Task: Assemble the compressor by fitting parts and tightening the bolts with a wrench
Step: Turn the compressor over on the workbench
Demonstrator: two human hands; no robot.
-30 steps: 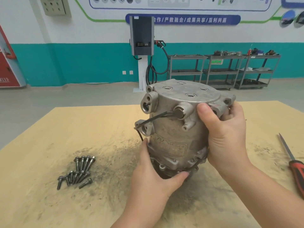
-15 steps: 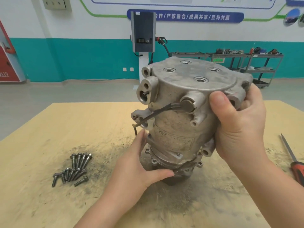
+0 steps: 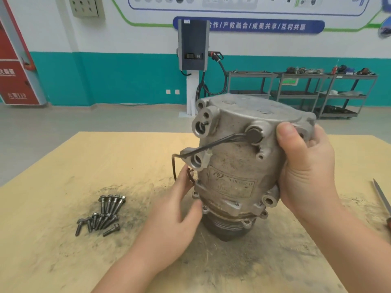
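Note:
The grey metal compressor [image 3: 237, 166] stands on end at the middle of the tabletop, tilted slightly. A black cable runs across its front to a round plug near the top. My right hand [image 3: 304, 170] grips its upper right side, thumb on the front near the top rim. My left hand [image 3: 179, 212] lies against the lower left flange with fingers nearly straight, touching the housing. Several loose bolts [image 3: 103, 214] lie in a heap on the table to the left. No wrench is in view.
The yellow wooden tabletop [image 3: 63, 250] is smeared with dark grime around the compressor. A screwdriver with a red handle [image 3: 383, 201] lies at the right edge. Beyond the table are a charging post and metal shelf racks along the far wall.
My left hand has let go of the compressor's lower part and now lies flatter against the flange. The compressor has been turned and tilted a little in my right hand.

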